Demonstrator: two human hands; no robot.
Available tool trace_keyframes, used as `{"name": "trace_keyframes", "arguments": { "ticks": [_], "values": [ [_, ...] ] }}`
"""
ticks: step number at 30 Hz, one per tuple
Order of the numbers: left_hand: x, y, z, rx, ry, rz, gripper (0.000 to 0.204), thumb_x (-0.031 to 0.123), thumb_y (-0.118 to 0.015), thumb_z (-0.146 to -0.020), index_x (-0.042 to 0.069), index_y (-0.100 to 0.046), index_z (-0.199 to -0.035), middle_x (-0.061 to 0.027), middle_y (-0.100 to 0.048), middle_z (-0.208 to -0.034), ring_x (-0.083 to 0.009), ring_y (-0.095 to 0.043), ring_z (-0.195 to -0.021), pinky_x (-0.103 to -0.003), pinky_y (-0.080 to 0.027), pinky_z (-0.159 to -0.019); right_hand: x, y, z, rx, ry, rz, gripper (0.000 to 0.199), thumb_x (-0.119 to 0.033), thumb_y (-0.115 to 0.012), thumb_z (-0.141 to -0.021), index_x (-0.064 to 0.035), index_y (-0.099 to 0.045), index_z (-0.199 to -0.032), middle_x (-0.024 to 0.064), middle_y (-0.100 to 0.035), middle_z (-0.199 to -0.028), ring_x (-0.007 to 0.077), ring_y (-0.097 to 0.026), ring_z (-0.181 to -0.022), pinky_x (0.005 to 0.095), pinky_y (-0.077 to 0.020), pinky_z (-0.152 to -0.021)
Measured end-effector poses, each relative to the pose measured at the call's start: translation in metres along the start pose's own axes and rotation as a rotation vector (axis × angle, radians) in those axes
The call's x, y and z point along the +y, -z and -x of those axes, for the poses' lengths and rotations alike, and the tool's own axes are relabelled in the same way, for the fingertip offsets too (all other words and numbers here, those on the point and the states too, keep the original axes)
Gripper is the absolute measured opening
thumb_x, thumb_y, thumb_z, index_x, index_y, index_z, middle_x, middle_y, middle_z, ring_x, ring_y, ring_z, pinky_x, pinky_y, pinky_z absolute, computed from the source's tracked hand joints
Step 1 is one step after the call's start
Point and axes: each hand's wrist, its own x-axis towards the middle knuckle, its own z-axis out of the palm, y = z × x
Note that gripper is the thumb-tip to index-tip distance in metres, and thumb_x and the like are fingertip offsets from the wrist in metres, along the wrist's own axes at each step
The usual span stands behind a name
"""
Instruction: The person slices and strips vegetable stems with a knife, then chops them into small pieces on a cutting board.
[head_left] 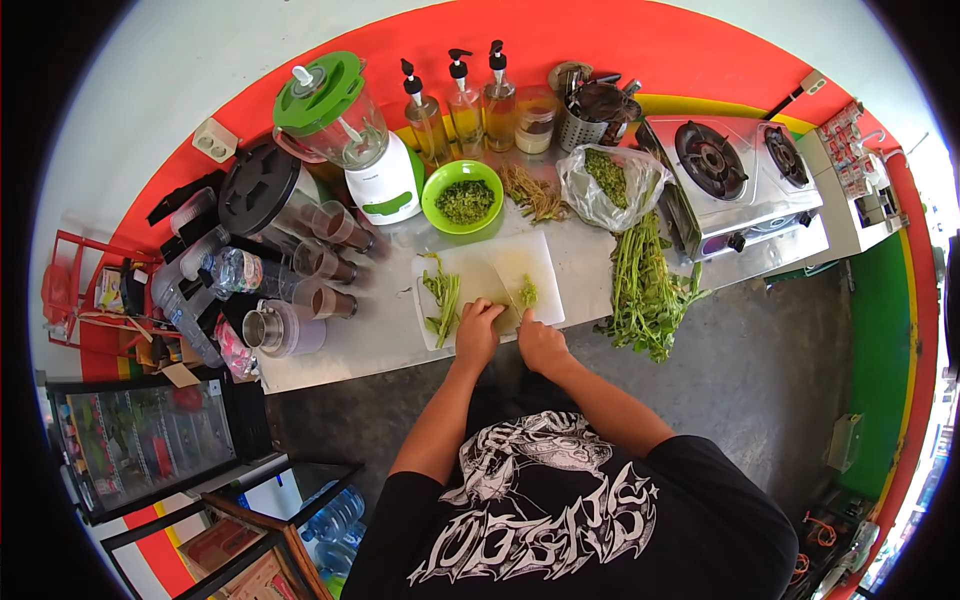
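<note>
Green stems point(505, 308) lie crosswise under my left hand point(477, 330), pressed flat; my right hand point(540, 342) clamps the knife point(512, 295) just beside.

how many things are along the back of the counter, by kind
pump bottles: 3
blender: 1
green bowl: 1
jar: 1
utensil holder: 1
plastic bag of greens: 1
gas stove: 1
total: 9
</note>
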Motion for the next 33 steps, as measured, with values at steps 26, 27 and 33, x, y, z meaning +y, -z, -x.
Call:
{"name": "trace_keyframes", "arguments": {
  "ticks": [26,27,33],
  "values": [
    [-0.005,0.000,-0.005,-0.037,0.107,0.051,0.028,-0.001,-0.057,-0.084,0.012,-0.074,-0.102,-0.0098,-0.063,-0.098,-0.0329,-0.058,-0.100,-0.043,-0.050,-0.087,-0.016,0.008,0.004,-0.251,-0.074,0.059,0.044,-0.010,-0.056,-0.089,0.0074,-0.040,-0.126,0.0300,-0.068,-0.111,0.0434,-0.067,-0.107,0.0486,-0.0536,-0.091],
    [-0.006,0.000,-0.005,-0.033,0.118,0.054,0.026,-0.001,-0.057,-0.084,0.011,-0.074,-0.100,-0.0101,-0.064,-0.097,-0.0333,-0.059,-0.099,-0.044,-0.050,-0.086,-0.015,0.011,0.000,-0.251,-0.074,0.059,0.044,-0.010,-0.056,-0.089,0.0074,-0.040,-0.126,0.0300,-0.068,-0.111,0.0434,-0.067,-0.107,0.0486,-0.0536,-0.091],
    [-0.008,0.000,-0.002,-0.005,0.084,0.066,0.020,0.000,-0.060,-0.082,0.008,-0.072,-0.095,-0.0122,-0.065,-0.095,-0.0359,-0.060,-0.095,-0.044,-0.050,-0.084,-0.015,0.017,-0.004,-0.276,-0.092,0.024,0.043,-0.009,-0.055,-0.089,0.0059,-0.040,-0.126,0.0311,-0.067,-0.112,0.0449,-0.066,-0.108,0.0501,-0.0530,-0.092]
  ]
}}
